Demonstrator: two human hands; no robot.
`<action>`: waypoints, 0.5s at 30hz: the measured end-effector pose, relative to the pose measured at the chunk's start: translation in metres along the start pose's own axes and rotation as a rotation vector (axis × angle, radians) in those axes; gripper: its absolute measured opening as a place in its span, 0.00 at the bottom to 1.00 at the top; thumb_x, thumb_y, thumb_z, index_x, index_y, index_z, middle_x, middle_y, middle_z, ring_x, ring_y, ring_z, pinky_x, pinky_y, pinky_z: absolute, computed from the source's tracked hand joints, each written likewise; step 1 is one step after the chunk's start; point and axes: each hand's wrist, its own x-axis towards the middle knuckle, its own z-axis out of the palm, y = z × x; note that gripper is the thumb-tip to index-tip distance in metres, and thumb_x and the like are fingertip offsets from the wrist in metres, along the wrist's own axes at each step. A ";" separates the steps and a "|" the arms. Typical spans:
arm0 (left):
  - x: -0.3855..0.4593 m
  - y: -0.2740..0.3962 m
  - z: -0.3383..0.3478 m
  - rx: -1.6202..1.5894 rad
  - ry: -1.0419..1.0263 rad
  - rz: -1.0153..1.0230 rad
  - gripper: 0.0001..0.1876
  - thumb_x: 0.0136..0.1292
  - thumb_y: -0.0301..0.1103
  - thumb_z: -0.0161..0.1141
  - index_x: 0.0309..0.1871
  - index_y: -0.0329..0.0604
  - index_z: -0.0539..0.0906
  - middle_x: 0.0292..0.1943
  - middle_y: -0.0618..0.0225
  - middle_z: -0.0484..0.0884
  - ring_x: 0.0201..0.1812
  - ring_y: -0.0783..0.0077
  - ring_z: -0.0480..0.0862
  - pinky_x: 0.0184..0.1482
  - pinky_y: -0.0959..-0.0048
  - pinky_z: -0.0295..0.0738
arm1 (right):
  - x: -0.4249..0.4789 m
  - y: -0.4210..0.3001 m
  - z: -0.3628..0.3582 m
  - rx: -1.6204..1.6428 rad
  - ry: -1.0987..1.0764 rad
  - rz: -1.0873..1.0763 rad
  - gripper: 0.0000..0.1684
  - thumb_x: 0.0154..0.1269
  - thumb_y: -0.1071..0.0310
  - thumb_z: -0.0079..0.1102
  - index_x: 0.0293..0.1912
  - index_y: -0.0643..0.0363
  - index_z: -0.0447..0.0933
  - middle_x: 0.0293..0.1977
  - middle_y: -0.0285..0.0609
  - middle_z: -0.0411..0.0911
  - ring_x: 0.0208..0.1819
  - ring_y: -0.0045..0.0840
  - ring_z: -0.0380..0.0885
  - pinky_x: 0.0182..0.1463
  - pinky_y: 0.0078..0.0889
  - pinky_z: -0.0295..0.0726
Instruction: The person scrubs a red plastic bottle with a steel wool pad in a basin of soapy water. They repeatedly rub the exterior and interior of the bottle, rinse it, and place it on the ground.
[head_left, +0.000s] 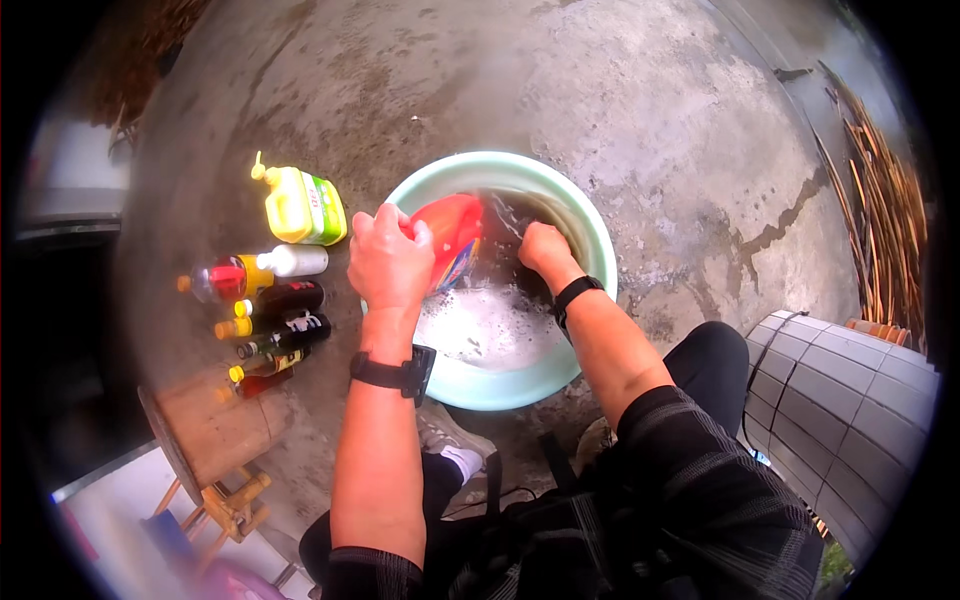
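A pale green plastic basin (495, 394) of murky water (510, 247) with some foam stands on the ground before me. My left hand (391, 259) grips a red plastic container (448, 221) by its upper left part. The container tilts over the basin's left side, and a blue and yellow label shows on its lower part. My right hand (546, 251) is low in the basin, right of the container, at the water. Its fingers are curled and face away from me, so whether they hold anything is hidden.
Left of the basin are a yellow pump jug (304, 204), a white bottle (300, 260), a clear bottle with a red and yellow label (229, 277) and several dark bottles (289, 331). A wooden stool (217, 427) is lower left. A white tiled structure (832, 405) and stick bundle (885, 217) are right.
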 end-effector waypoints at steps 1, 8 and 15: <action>0.002 0.013 0.008 -0.034 -0.009 0.026 0.10 0.59 0.40 0.67 0.38 0.49 0.80 0.40 0.59 0.79 0.38 0.49 0.84 0.40 0.51 0.80 | 0.018 0.020 0.009 0.003 -0.010 0.029 0.18 0.61 0.61 0.65 0.47 0.62 0.87 0.48 0.59 0.85 0.52 0.46 0.85 0.57 0.43 0.83; 0.000 0.002 0.003 -0.056 -0.067 -0.014 0.09 0.58 0.40 0.67 0.36 0.50 0.79 0.41 0.58 0.77 0.43 0.47 0.84 0.40 0.48 0.80 | 0.005 -0.036 0.014 0.468 0.238 -0.707 0.19 0.69 0.71 0.52 0.56 0.51 0.83 0.39 0.53 0.85 0.44 0.48 0.85 0.50 0.44 0.83; 0.004 0.011 0.009 -0.035 -0.038 0.028 0.10 0.60 0.40 0.66 0.38 0.48 0.79 0.39 0.58 0.78 0.38 0.48 0.84 0.40 0.51 0.80 | 0.033 -0.024 -0.015 0.057 -0.181 -0.539 0.20 0.76 0.62 0.48 0.63 0.47 0.77 0.52 0.53 0.81 0.41 0.44 0.86 0.46 0.42 0.86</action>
